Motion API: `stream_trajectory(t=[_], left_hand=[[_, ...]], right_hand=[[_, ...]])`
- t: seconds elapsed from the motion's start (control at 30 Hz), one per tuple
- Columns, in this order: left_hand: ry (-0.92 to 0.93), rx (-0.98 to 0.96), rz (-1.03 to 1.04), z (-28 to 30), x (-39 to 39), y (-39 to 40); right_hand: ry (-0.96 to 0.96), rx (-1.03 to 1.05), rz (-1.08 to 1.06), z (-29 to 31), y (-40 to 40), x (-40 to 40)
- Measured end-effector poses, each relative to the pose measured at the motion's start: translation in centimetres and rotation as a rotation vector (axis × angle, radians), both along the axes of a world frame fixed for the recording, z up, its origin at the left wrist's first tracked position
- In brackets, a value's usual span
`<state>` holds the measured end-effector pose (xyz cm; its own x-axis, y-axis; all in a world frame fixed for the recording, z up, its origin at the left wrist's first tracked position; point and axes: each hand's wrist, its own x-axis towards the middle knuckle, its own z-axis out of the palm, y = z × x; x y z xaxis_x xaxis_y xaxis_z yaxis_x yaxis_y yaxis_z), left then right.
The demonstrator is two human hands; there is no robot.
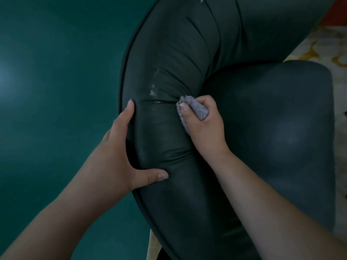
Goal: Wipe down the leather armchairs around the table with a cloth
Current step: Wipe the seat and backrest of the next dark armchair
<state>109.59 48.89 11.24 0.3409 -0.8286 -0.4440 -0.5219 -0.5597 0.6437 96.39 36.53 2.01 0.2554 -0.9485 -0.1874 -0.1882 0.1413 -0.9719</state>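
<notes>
The armchair (pixel 169 139) filled the middle and right of the frame, its curved padded backrest (pixel 161 72) running from the top centre down to the bottom centre. The seat cushion (pixel 272 132) lay to the right of that curve, tucked against it. The left hand (pixel 120 154) rested on the backrest's left edge, left of centre, thumb lying across the padding. The right hand (pixel 204 124) sat just right of centre, at the crease where backrest met cushion, with the cloth (pixel 193 109) bunched in its grip and touching the leather. The floor (pixel 56 91) took the whole left side. A rug (pixel 323 45) showed at the upper right, beyond the seat.
</notes>
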Motion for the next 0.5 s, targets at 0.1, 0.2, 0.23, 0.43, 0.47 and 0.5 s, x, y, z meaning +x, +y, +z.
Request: stream_trajectory(t=[0.1, 0.2, 0.23, 0.43, 0.47, 0.5], left_hand=[[-0.016, 0.023, 0.007, 0.2, -0.1, -0.2], [-0.032, 0.038, 0.017, 0.2, -0.3, -0.3], [-0.029, 0.038, 0.023, 0.2, -0.3, -0.3], [-0.026, 0.03, 0.016, -0.1, -0.1, -0.2], [-0.032, 0.029, 0.013, -0.2, 0.0, -0.3], [-0.035, 0.031, 0.015, -0.2, 0.1, -0.2]], right_hand=[[-0.037, 0.191, -0.021, -1.7, -0.5, -0.9], [0.028, 0.282, -0.043, -2.6, -0.9, -1.6], [0.048, 0.232, -0.075, -2.3, -1.0, -1.6], [0.076, -0.323, 0.053, 5.0, 0.8, 1.9], [0.127, -0.414, 0.104, 5.7, 1.0, 2.9], [0.182, -0.498, 0.142, 6.1, 1.0, 3.7]])
